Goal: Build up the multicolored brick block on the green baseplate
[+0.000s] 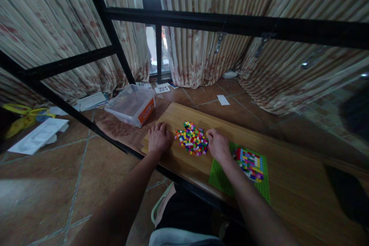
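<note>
A heap of small, many-coloured toy bricks (191, 140) lies on the wooden tabletop (245, 132). Just left of the heap, my left hand (159, 138) rests on the wood with its fingers lightly spread and holds nothing. My right hand (219, 145) is at the heap's right edge, thumb and fingertips pinched together; whatever is between them is too small to make out. Under my right forearm lies a green studded baseplate (217, 177), partly hidden by the arm. A patch of coloured bricks (252, 163) is built up on its right part.
A clear plastic box (123, 103) with an orange label stands beyond the table's left end. A black metal frame (184, 18) crosses in front of striped curtains (207, 57). A dark flat object (346, 192) is at the right. White packaging (39, 136) lies on the tiled floor.
</note>
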The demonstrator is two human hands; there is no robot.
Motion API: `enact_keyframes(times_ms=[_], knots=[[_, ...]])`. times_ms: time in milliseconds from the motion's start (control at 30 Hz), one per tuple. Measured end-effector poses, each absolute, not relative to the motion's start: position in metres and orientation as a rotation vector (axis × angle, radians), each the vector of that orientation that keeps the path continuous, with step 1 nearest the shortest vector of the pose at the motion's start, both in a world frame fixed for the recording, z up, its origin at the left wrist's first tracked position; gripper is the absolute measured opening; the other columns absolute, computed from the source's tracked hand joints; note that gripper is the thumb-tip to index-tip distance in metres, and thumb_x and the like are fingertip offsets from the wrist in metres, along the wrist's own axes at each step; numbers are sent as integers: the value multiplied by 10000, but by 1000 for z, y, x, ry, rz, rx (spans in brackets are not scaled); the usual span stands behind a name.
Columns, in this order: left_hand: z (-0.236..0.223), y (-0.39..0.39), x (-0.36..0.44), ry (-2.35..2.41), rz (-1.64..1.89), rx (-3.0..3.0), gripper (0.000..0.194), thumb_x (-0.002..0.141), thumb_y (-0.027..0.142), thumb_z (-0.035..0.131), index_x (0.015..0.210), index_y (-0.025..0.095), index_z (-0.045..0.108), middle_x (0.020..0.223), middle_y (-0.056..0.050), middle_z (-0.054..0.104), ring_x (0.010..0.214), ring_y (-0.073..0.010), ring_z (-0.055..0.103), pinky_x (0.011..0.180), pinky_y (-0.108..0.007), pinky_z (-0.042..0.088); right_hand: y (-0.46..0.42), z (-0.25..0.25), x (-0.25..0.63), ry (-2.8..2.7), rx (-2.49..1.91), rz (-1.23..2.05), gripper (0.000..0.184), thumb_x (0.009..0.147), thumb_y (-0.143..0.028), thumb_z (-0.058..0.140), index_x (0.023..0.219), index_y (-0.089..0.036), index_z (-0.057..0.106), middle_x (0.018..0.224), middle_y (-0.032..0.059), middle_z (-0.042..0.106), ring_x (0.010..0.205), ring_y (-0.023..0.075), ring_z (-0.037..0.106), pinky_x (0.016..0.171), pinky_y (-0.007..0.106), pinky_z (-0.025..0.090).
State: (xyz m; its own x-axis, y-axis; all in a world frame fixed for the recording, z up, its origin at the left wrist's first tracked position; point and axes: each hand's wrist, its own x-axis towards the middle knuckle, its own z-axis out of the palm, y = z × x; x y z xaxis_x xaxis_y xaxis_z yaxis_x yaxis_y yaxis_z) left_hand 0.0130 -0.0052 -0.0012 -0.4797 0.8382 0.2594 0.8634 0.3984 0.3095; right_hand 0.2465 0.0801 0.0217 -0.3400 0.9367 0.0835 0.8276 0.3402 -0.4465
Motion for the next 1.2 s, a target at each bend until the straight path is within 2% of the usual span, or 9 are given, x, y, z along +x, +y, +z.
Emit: enact_keyframes(times_ms=[100, 233, 533, 600, 767, 900, 1200], knots=[[-1, -5, 13, -2579, -624, -1569, 395, 939, 285, 450, 1278, 192, 629, 1379, -99, 607, 1252, -321, 516, 1077, -480, 386, 64, 19, 249, -2271, -1500, 503, 218, 946, -176, 470, 975, -217, 682, 966, 37, 729, 861, 165, 646, 763, 250, 421], [-1, -5, 14, -2584, -620, -1565, 391, 942, 286, 448, 1273, 189, 632, 1372, -96, 611, 1237, -318, 524, 1081, -477, 381, 53, 14, 248, -2261, -1381, 514, 241, 945, -172, 465, 961, -204, 703, 948, 50, 724, 868, 171, 635, 801, 261, 433], [-3, -5, 13, -2582, -620, -1569, 395, 947, 295, 441, 1282, 193, 624, 1389, -99, 598, 1264, -321, 510, 1090, -478, 374, 56, 13, 238, -2300, -1211, 601, 195, 882, -172, 563, 939, -201, 748, 969, 55, 711, 867, 177, 646, 854, 290, 473], [-4, -5, 13, -2583, -621, -1569, 393, 945, 293, 445, 1283, 204, 625, 1390, -94, 598, 1259, -316, 513, 1091, -473, 374, 63, 13, 238, -2280, -1250, 610, 204, 893, -197, 558, 965, -200, 750, 992, 56, 711, 859, 174, 650, 851, 290, 480], [-3, -5, 14, -2588, -630, -1562, 389, 941, 289, 449, 1276, 207, 629, 1381, -95, 603, 1259, -313, 517, 1089, -472, 379, 94, 16, 234, -2300, -1392, 562, 313, 944, -163, 458, 1093, -185, 732, 1083, 90, 691, 989, 189, 640, 918, 303, 452], [-1, -6, 14, -2584, -650, -1572, 389, 936, 278, 455, 1270, 188, 631, 1373, -101, 607, 1256, -318, 516, 1102, -476, 372, 114, 16, 229, -2409, -1351, 594, 302, 920, -139, 526, 1143, -187, 723, 1104, 87, 667, 987, 176, 635, 926, 277, 437], [-1, -6, 13, -2598, -652, -1573, 385, 930, 274, 464, 1272, 207, 626, 1378, -97, 602, 1256, -311, 520, 1101, -476, 378, 121, 10, 237, -2463, -1334, 627, 161, 863, -151, 613, 951, -188, 744, 1022, 49, 657, 941, 151, 626, 887, 266, 452]])
